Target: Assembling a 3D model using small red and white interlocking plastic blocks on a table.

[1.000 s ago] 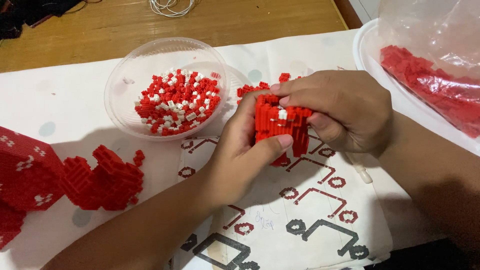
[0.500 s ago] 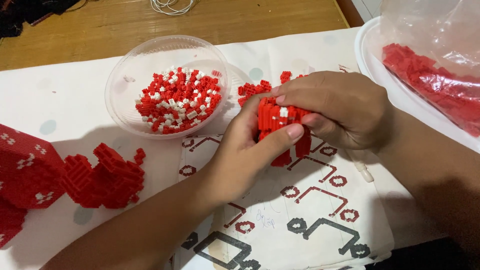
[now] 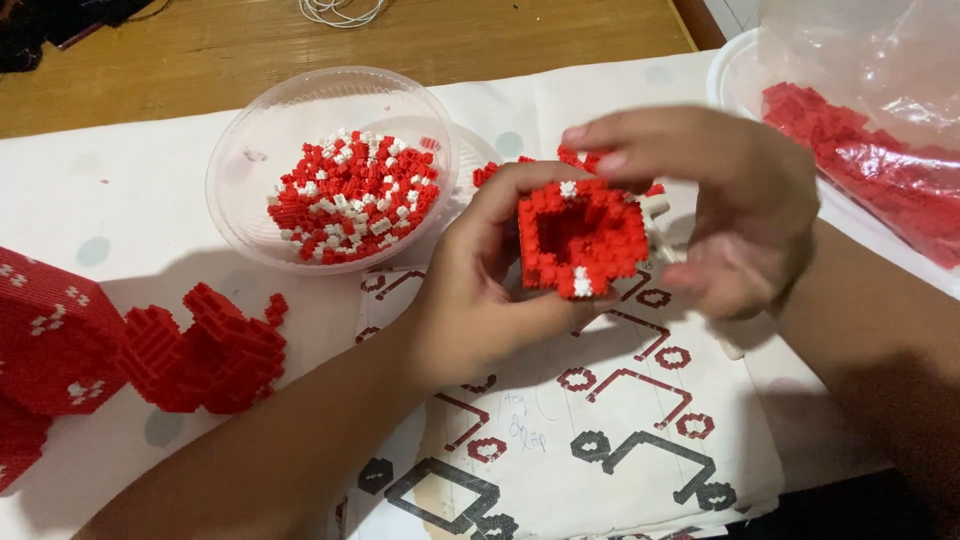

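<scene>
Red brick-built hollow block (image 3: 580,240) is held above the instruction sheet (image 3: 600,420), clamped in the left hand (image 3: 480,290); the right hand (image 3: 720,200) hovers loosely curled. Light, stiff, likely crumbly; best gripped by outer walls.

Bowl of bricks (image 3: 345,195), bagged red bricks (image 3: 860,165)
</scene>
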